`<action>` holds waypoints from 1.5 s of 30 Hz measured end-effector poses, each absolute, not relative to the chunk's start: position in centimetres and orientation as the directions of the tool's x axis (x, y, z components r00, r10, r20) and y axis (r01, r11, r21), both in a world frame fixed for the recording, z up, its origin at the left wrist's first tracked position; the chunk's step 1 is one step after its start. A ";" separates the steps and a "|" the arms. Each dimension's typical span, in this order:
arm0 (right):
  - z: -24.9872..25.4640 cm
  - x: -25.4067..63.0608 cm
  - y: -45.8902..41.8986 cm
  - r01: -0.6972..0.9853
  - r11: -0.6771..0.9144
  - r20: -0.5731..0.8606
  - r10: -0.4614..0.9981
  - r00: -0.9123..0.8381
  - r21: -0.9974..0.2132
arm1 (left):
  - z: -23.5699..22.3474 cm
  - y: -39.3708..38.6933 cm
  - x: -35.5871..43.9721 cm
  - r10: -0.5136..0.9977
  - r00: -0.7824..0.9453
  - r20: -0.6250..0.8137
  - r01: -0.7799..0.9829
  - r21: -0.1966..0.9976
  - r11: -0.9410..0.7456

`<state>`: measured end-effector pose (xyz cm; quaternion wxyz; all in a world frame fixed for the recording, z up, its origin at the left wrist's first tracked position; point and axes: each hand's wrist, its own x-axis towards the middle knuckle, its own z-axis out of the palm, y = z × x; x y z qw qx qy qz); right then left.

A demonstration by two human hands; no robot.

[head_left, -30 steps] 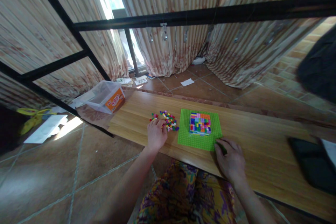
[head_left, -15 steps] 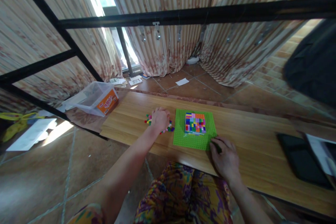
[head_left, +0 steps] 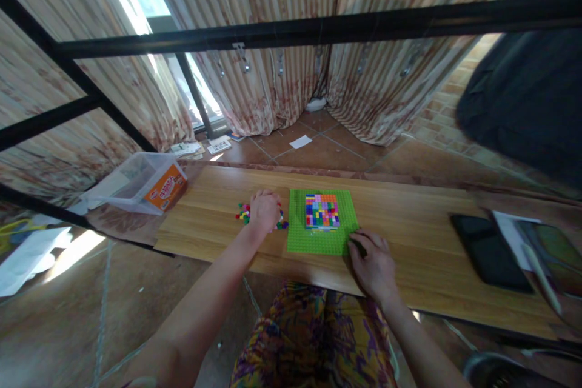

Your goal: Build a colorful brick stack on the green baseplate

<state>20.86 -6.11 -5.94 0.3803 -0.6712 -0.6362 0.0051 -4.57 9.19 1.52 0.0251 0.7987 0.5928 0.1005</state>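
My left hand (head_left: 264,211) reaches down over a small pile of loose coloured toy bricks (head_left: 245,213). Its fingertips are hidden beneath the hand, so I cannot see whether a brick is between them. To the right lies a green studded baseplate (head_left: 297,236). On it stands a low square block of multicoloured bricks (head_left: 322,211), tightly joined. My right hand (head_left: 375,260) rests at the baseplate's near right corner, its fingers curled and thumb and forefinger closed at the edge.
The wooden board (head_left: 422,224) carries a black tablet (head_left: 491,253), white paper (head_left: 509,227) and a phone (head_left: 552,254) on the right. A clear plastic box with an orange label (head_left: 131,185) stands at left. A black metal rail (head_left: 282,33) crosses in front of curtains.
The whole view has shifted, so things appear farther left. My left hand stays over the loose bricks and my right hand stays at the baseplate corner.
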 end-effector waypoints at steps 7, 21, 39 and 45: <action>-5.5 20.6 -6.1 0.848 0.087 0.471 0.859 0.202 -0.523 | 3.6 5.4 -0.6 0.916 0.321 0.240 0.681 0.613 -0.400; -5.3 20.4 -6.1 0.842 0.088 0.463 0.863 0.202 -0.532 | 3.5 4.1 4.5 0.909 0.381 0.168 0.712 0.574 -0.405; -5.3 20.5 -6.3 0.847 0.088 0.456 0.869 0.192 -0.524 | 2.8 4.0 5.3 0.918 0.301 0.258 0.800 0.456 -0.390; -5.3 20.5 -6.2 0.844 0.096 0.471 0.860 0.196 -0.528 | 3.0 3.7 5.3 0.900 0.344 0.267 0.821 0.379 -0.426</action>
